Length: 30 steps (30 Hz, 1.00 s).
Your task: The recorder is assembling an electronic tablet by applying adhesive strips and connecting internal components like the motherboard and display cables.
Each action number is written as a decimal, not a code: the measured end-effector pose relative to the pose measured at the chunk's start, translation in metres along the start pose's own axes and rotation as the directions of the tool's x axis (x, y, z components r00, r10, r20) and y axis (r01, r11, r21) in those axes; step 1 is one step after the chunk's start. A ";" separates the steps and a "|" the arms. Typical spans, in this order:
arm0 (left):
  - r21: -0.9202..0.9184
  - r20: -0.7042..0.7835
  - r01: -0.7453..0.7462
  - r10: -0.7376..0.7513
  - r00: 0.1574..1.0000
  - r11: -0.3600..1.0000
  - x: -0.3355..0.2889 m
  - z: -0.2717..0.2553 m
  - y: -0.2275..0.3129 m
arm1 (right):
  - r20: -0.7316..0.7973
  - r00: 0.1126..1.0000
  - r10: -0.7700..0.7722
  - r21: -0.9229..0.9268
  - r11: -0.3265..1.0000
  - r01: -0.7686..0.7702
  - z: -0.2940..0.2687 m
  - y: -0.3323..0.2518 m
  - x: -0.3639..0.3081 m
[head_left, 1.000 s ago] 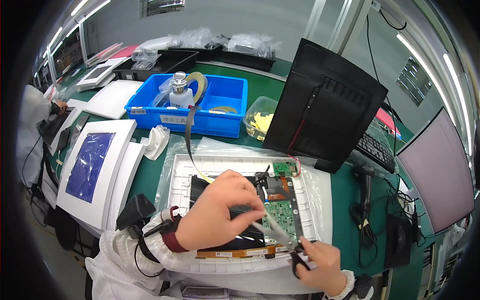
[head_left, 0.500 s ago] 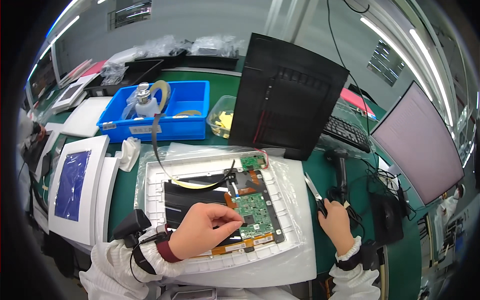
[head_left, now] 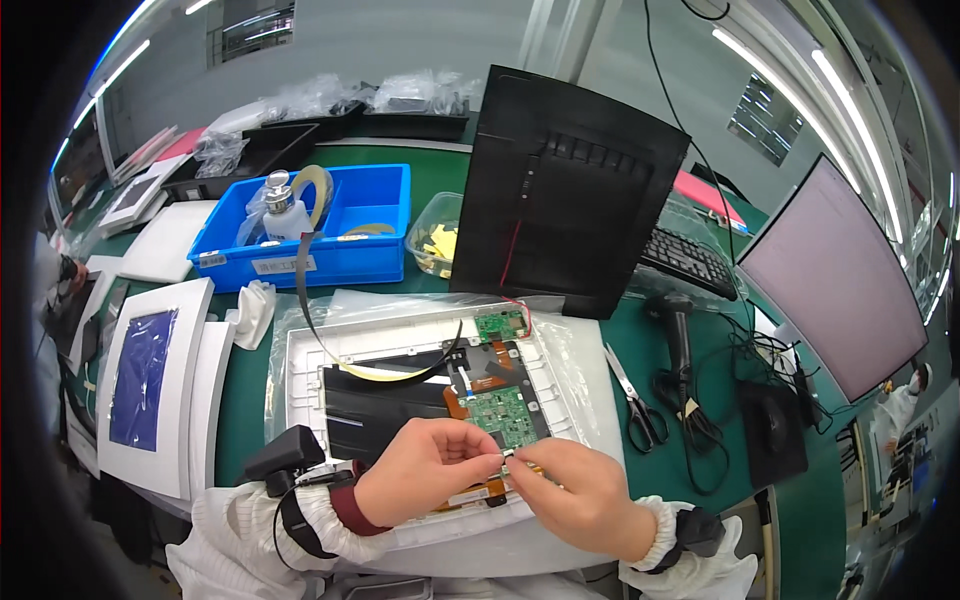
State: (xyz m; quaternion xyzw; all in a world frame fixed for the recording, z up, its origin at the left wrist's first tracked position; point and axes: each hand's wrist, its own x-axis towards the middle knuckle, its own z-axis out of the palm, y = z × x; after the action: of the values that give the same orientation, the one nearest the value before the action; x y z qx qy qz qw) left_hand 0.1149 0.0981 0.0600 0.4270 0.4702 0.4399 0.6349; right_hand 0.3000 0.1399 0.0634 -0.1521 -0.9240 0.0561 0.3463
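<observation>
Above the green circuit board, my left hand and my right hand meet with thumbs and fingertips pinched together. Between the fingertips is a tiny piece, partly pale, too small to name. The board sits in a white plastic housing that lies on clear film and white foam, with black panels and orange flex cables inside. A black strip with a yellowish side curves up out of the housing toward the blue bin. Scissors with black handles lie on the green table, apart from my right hand.
A blue divided bin holds a pump bottle and tape rolls. Beside it stands a clear tub of yellow pieces. A black panel stands upright behind the housing. At right are a barcode scanner, cables, a mouse and a monitor.
My right hand has left the scissors, which stay on the table, and moved left to meet my left hand over the board. My left hand has shifted slightly right.
</observation>
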 end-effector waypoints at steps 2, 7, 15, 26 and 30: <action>-0.062 0.011 0.013 -0.013 1.000 0.998 -0.001 -0.003 -0.001 | -0.029 0.999 -0.016 -0.014 1.000 0.016 0.010 0.003 0.003; -0.166 -0.016 0.046 -0.049 0.999 0.985 0.001 -0.010 -0.005 | -0.113 0.992 -0.048 -0.001 0.999 0.048 0.028 0.010 0.005; 0.009 -0.086 -0.042 0.043 0.995 0.999 0.002 -0.010 -0.008 | -0.097 0.994 0.059 0.103 0.994 -0.049 0.040 0.012 0.005; 0.492 -0.058 -0.412 0.501 0.863 0.767 0.002 -0.005 -0.013 | 0.214 0.775 0.595 0.678 0.481 -0.556 0.040 0.014 0.002; 0.543 -0.031 -0.456 0.560 0.828 0.705 0.004 -0.006 -0.013 | 0.238 0.785 0.572 0.698 0.461 -0.548 0.040 0.017 -0.001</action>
State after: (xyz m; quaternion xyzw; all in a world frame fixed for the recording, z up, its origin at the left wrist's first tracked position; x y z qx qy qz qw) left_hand 0.1121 0.0991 0.0462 0.6485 0.4925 0.4958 0.3017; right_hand 0.2785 0.1556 0.0286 -0.2942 -0.7119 0.5313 0.3528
